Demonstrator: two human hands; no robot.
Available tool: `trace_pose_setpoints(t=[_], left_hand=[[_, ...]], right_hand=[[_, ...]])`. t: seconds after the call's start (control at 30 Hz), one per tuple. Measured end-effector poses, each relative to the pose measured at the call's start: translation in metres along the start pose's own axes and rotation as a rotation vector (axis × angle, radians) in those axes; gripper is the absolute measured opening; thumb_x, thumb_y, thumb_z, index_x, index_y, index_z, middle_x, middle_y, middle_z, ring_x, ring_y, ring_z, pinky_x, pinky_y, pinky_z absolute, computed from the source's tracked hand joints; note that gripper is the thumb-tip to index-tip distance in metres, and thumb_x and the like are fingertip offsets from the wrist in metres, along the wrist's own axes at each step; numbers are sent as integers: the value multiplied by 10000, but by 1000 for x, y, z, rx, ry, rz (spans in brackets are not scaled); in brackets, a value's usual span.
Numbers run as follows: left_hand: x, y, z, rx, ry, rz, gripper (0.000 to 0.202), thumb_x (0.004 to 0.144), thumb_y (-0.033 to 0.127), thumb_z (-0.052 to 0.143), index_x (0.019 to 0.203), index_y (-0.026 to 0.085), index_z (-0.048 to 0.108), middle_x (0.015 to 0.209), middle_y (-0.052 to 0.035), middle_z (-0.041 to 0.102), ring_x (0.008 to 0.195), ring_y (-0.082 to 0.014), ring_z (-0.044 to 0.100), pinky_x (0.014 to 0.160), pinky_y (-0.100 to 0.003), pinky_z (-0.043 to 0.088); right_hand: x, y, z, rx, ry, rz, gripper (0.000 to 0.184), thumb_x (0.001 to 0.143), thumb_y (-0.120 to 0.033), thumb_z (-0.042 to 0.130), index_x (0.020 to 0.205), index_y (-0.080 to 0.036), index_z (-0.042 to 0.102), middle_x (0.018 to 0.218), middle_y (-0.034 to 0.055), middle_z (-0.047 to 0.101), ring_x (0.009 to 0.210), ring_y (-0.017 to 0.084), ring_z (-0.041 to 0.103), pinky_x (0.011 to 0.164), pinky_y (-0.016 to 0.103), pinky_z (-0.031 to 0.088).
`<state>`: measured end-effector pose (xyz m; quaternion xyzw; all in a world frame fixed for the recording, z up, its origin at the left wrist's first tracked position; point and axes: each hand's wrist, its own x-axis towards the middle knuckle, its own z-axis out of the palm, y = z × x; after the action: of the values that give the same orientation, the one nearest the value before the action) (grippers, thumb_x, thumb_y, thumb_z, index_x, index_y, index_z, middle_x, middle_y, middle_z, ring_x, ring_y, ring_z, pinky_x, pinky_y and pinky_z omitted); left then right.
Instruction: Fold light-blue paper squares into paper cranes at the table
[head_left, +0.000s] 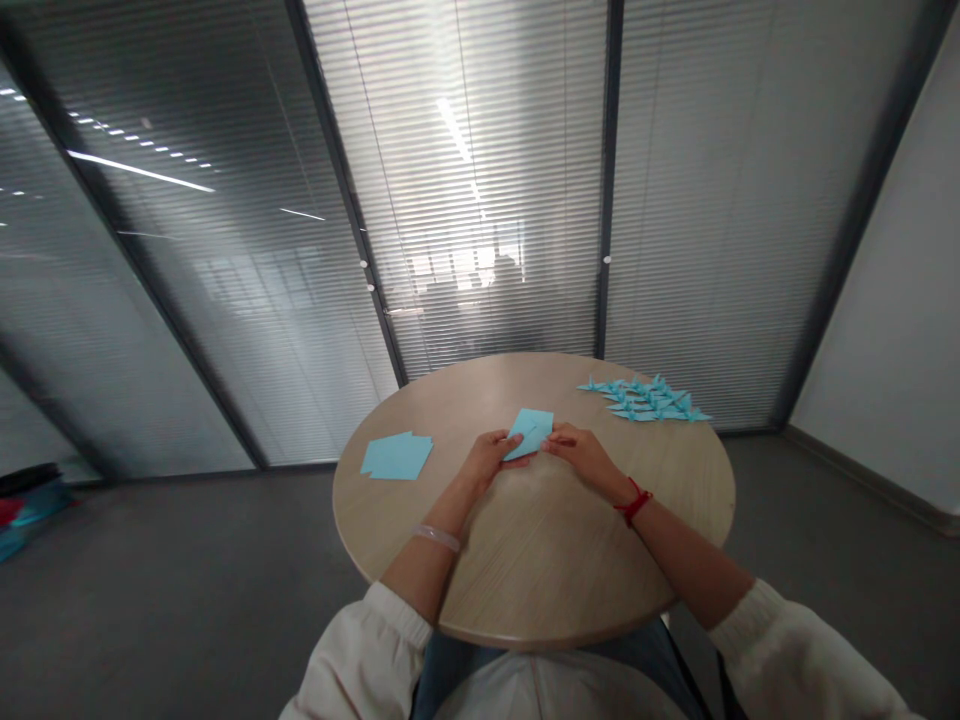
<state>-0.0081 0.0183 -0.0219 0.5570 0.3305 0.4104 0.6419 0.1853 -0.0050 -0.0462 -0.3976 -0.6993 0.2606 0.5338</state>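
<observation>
A small folded sheet of light-blue origami paper (534,424) is held between both hands over the middle of the round table. My left hand (491,452) grips its left and lower edge, thumb on top and fingers underneath. At the paper's right edge, my right hand (576,446) pinches the lower corner between thumb and fingers. A fold line or flap edge shows on the upper face. Flat blue paper sheets (397,457) lie overlapping to the left. Several folded blue paper cranes (652,398) stand grouped in rows at the far right.
The round wooden table (555,560) has a curved edge close to my body. Behind it are glass partitions with blinds (487,180) and dark frames. A dark container with blue and red items (34,495) is on the floor at far left.
</observation>
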Motion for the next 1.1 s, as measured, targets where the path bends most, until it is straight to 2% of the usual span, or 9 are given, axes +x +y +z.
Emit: trace_pose_setpoints(t=[0.13,0.4,0.63,0.87,1.1], left_hand=[[-2,-1,3,36,-74,-25,309,721,302,714,916,70,652,938,-142,688,830,-221,673,745,-297,545],[-3,-3,7,48,-101,-38,345,700,353,725,891,77,645,935,-140,684,836,-235,675,721,-303,553],[-4,-4,12,125,-88,-17,394,600,366,786,849,90,657,855,-127,692,766,-239,681,661,-301,547],[-2,-7,10,200,-64,-19,354,609,392,764,801,108,671,754,-90,694,711,-215,668,627,-300,532],[-1,-5,12,270,-16,-13,325,615,395,749,755,110,676,695,-70,684,683,-220,665,599,-299,533]], right_hand=[[0,0,1,64,36,123,307,694,-468,653,714,-162,667,704,26,652,665,169,591,635,269,448],[1,2,2,134,99,182,330,620,-463,697,709,-162,595,634,1,609,586,142,549,559,249,423],[-1,2,3,217,55,162,329,614,-434,707,761,-191,541,671,-14,602,606,141,563,567,250,438],[-2,-5,3,317,15,175,418,614,-375,708,900,-228,441,673,-45,609,616,155,597,560,256,455],[-2,-4,4,338,20,193,523,607,-299,712,1020,-223,401,739,-27,651,637,160,623,584,264,475]])
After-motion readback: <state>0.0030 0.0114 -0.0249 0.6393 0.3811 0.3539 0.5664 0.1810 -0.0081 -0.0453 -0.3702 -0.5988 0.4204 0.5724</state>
